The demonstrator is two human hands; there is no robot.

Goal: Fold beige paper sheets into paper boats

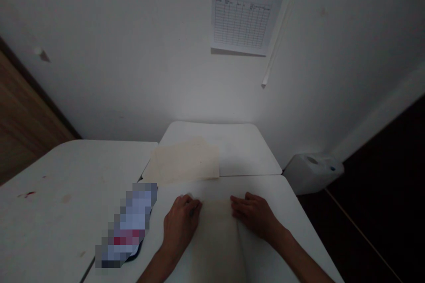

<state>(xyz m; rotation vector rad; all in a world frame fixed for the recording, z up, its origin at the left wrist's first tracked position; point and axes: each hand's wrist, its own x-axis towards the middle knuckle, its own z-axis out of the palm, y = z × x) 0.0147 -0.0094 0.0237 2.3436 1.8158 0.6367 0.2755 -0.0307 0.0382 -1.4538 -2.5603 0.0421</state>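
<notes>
A pale cream sheet or cloth (216,239) lies on the white table (282,212) right in front of me. My left hand (181,223) rests on its left side, fingers curled down at the top left corner. My right hand (254,214) rests on its right side, fingers bent and pressed at the top right corner. Both hands seem to pinch the sheet's far edge. A second cream sheet (186,161) lies flat farther back, across the gap between two tables.
A blurred-out flat object (128,225) lies left of my left hand. Another white table (59,199) stands at the left with small red stains. A white container (312,170) sits on the floor at right. A printed chart (244,20) hangs on the wall.
</notes>
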